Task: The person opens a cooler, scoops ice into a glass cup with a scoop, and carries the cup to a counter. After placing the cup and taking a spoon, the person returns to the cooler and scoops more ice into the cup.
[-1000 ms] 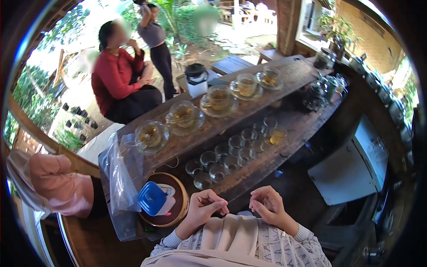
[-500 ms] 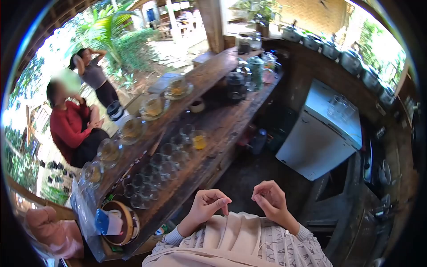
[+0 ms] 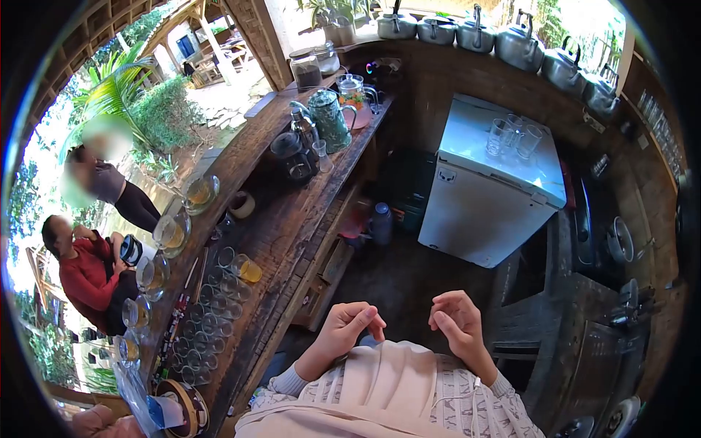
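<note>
My left hand (image 3: 347,328) is raised in front of my body, its fingers curled in and the thumb lying against them. Nothing shows in it. To its right, my right hand (image 3: 458,327) is held at the same height, also loosely closed, with no object visible in it. A gap separates the two hands and neither touches anything. Just below them is the front of my light apron (image 3: 387,379). The wooden counter (image 3: 281,285) runs past on the left, with several small glass cups (image 3: 208,321) in rows and a glass of orange liquid (image 3: 250,271).
A white chest freezer (image 3: 489,212) with glass mugs (image 3: 499,137) stands ahead right. Kettles (image 3: 518,47) line the back ledge. A green enamel pot (image 3: 329,120) and a French press (image 3: 292,157) are on the counter. Two people stand or sit outside, beyond saucered cups (image 3: 169,232).
My view has swung to the right, so the counter and cups sit further left and the freezer shows more fully. My hands stay raised and apart, with little change.
</note>
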### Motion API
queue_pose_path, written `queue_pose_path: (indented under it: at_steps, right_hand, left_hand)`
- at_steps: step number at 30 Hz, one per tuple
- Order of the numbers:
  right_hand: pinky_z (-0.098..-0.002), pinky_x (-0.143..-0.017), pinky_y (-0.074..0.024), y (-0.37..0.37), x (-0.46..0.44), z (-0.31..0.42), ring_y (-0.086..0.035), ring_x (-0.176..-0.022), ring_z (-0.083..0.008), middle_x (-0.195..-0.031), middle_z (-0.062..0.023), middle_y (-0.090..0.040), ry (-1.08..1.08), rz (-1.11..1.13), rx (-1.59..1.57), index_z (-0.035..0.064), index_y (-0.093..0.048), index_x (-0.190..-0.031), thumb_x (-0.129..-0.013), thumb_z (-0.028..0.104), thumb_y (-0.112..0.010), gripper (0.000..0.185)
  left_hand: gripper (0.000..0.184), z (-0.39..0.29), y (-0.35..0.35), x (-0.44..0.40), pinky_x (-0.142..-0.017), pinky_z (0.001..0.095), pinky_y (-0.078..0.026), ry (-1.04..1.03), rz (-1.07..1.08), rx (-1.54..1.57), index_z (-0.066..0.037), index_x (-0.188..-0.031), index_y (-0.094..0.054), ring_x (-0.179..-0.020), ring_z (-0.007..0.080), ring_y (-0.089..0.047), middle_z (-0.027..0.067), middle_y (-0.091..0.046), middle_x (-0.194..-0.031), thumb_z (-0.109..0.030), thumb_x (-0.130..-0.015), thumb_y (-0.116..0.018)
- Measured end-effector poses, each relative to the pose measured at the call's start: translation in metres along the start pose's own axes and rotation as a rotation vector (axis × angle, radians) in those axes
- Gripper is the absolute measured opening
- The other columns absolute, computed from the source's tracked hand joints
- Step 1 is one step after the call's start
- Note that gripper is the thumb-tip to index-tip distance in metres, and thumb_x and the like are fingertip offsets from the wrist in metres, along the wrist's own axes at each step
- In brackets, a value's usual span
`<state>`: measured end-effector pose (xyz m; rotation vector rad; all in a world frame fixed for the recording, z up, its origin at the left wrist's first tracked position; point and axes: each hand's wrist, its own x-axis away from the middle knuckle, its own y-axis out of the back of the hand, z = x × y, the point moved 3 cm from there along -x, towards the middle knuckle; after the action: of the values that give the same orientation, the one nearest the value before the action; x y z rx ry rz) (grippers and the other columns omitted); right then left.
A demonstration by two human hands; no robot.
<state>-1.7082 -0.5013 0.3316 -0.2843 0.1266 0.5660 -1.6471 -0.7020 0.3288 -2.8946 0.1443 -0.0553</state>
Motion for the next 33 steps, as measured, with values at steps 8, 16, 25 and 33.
queue_pose_path:
  at_steps: [8, 16, 25, 33]
  right_hand:
    - [-0.0202, -0.063, -0.0431, 0.028, -0.088, -0.027, -0.053, -0.07, -0.0074, -0.076, -0.0034, -0.055, -0.027, -0.047, 0.03, 0.001, -0.05, -0.105, -0.087, 0.005, -0.053, 0.018]
    - [-0.0202, -0.062, -0.0431, 0.028, -0.237, -0.053, -0.052, -0.069, -0.0077, -0.076, -0.0038, -0.055, 0.045, -0.029, 0.013, 0.0007, -0.05, -0.105, -0.087, 0.005, -0.053, 0.018]
    - [-0.0203, -0.061, -0.044, 0.063, -0.344, -0.075, -0.053, -0.07, -0.0083, -0.077, -0.004, -0.054, 0.051, -0.117, 0.058, 0.0006, -0.051, -0.104, -0.087, 0.004, -0.052, 0.017]
    - [-0.0207, -0.063, -0.0446, 0.126, -0.452, -0.091, -0.054, -0.071, -0.008, -0.077, -0.0036, -0.055, -0.012, 0.018, 0.034, -0.0001, -0.051, -0.103, -0.088, 0.005, -0.053, 0.016]
  left_hand:
    - [0.031, 0.015, 0.055, -0.082, -0.064, 0.0239, -0.047, 0.049, -0.042, 0.037, 0.0, -0.083, -0.061, -0.065, 0.0112, -0.059, 0.0081, -0.062, -0.069, -0.024, -0.095, -0.045]
    - [0.019, -0.022, 0.144, -0.189, -0.064, 0.0233, -0.047, 0.007, -0.113, 0.026, 0.001, -0.096, -0.058, -0.065, 0.0111, -0.059, 0.0076, -0.062, -0.071, -0.015, -0.093, -0.048]
    - [0.016, -0.038, 0.205, -0.29, -0.063, 0.0228, -0.048, -0.043, -0.17, -0.007, 0.001, -0.098, -0.058, -0.064, 0.0114, -0.059, 0.0071, -0.062, -0.071, -0.012, -0.091, -0.051]
    - [0.021, -0.032, 0.216, -0.397, -0.062, 0.0221, -0.048, -0.106, -0.211, 0.059, 0.0, -0.1, -0.057, -0.065, 0.0105, -0.06, 0.0062, -0.062, -0.072, -0.018, -0.094, -0.047]
